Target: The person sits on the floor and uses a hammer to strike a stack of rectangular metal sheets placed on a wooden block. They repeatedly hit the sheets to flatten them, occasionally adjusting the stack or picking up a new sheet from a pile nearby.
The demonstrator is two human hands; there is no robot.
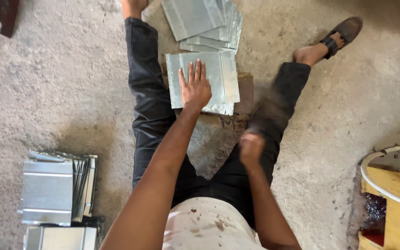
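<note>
Pressing the metal sheet (204,83) flat with spread left hand (195,88), while the blurred right hand (252,149), grip unclear, risks striking fingers or slipping onto sharp edges.

The metal sheet (209,81) at upper centre looks dull silver and smooth, like the stacked sheets (56,190) at lower left. The floor (61,78) is rough, grainy concrete. The stool (394,194) at lower right is yellow-painted wood.

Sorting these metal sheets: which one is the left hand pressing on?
The single metal sheet between the legs, under the flat left hand; the other stacks lie untouched.
</note>
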